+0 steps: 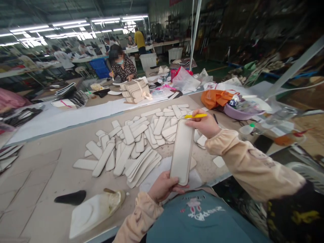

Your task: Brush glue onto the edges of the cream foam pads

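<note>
My left hand [163,186] grips the near end of a long white insole-shaped piece [181,152] with a darker rim, held up over the table edge. My right hand [204,125] rests at the piece's far end and is closed on a yellow brush handle [195,116] that points left. Behind the held piece, several similar white pieces [134,145] lie overlapping in a wide heap on the brown table [50,175].
A cut white plastic jug with glue [93,211] and a black insole [71,197] lie at the near left. A purple basin [239,113], orange bag [215,98] and bottles sit at right. Another person [121,65] works at the far table beside a tied bundle [135,91].
</note>
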### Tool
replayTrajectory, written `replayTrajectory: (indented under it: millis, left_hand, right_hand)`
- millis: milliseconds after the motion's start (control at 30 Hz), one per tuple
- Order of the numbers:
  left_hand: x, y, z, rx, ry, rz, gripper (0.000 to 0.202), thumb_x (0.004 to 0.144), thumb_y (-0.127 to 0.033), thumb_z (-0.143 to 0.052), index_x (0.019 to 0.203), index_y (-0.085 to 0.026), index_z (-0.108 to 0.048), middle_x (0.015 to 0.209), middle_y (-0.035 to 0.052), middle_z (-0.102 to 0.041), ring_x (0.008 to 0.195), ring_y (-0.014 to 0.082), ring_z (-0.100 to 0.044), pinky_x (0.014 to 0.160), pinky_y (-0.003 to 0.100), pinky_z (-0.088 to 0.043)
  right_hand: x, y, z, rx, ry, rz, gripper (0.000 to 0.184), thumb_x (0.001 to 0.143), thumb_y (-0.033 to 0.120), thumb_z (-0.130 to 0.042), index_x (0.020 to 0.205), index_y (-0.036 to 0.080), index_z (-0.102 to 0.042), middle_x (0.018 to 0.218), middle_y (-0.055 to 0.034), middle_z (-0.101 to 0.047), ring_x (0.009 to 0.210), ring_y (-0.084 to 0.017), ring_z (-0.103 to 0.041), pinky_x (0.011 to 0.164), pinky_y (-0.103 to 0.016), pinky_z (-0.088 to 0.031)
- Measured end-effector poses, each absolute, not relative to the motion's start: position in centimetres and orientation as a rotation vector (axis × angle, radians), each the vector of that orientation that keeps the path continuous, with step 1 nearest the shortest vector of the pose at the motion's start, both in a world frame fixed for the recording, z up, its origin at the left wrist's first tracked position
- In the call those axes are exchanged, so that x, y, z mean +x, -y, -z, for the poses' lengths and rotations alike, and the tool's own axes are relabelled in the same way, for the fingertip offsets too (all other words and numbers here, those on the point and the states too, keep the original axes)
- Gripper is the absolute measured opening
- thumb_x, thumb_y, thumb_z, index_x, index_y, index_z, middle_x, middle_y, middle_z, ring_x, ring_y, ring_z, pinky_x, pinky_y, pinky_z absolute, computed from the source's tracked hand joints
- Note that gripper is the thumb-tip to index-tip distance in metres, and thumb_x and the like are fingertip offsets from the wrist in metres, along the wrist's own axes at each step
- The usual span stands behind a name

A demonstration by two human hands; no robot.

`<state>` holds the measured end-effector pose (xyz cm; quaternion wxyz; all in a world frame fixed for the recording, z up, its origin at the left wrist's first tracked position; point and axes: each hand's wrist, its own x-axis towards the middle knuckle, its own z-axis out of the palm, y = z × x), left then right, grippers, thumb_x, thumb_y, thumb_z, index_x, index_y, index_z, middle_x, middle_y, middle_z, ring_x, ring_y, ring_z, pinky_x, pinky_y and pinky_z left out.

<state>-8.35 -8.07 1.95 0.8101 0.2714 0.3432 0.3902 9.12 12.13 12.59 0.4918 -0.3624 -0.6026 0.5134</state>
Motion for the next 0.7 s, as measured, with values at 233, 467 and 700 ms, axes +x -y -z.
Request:
replayTrajectory:
  millis: [233,467,700]
  left_hand:
    - [-7.6,8.3,-2.1,0.565,-0.856,-0.907,0.039,0.071,-0.03,-0.069,0.102,-0.008,-0.06,0.091,0.012,-0.067,0.08,0.0223,-0.067,0.058,0.021,-0.053]
    - [-6.2,8.4,-1.9,0.548,-0.934,-0.967,0.037,0.071,-0.03,-0.07,0.099,-0.008,-0.061,0.087,0.0108,-0.067,0.078,0.0211,-0.067,0.056,0.02,-0.051]
    - [-4.8,8.5,-2.6,0.485,-0.866,-0.969,0.049,0.067,-0.029,-0.073,0.109,-0.011,-0.056,0.096,0.0127,-0.066,0.084,0.0256,-0.066,0.063,0.027,-0.054]
  right_hand:
    - [9.7,-12.9,-10.9,-0.904,1.429,-1.26,0.043,0.053,0.03,-0.081,0.077,0.023,-0.046,0.069,0.004,-0.061,0.064,-0.013,-0.059,0.056,-0.026,-0.046]
    - [10.0,-13.1,-11.5,-0.948,1.459,-1.268,0.042,0.052,0.032,-0.08,0.074,0.022,-0.046,0.063,0.0057,-0.058,0.061,-0.013,-0.058,0.054,-0.024,-0.043]
    - [11.0,-13.4,-11.6,-0.928,1.499,-1.28,0.042,0.053,0.032,-0.079,0.076,0.023,-0.046,0.068,0.0053,-0.059,0.063,-0.012,-0.058,0.059,-0.026,-0.045]
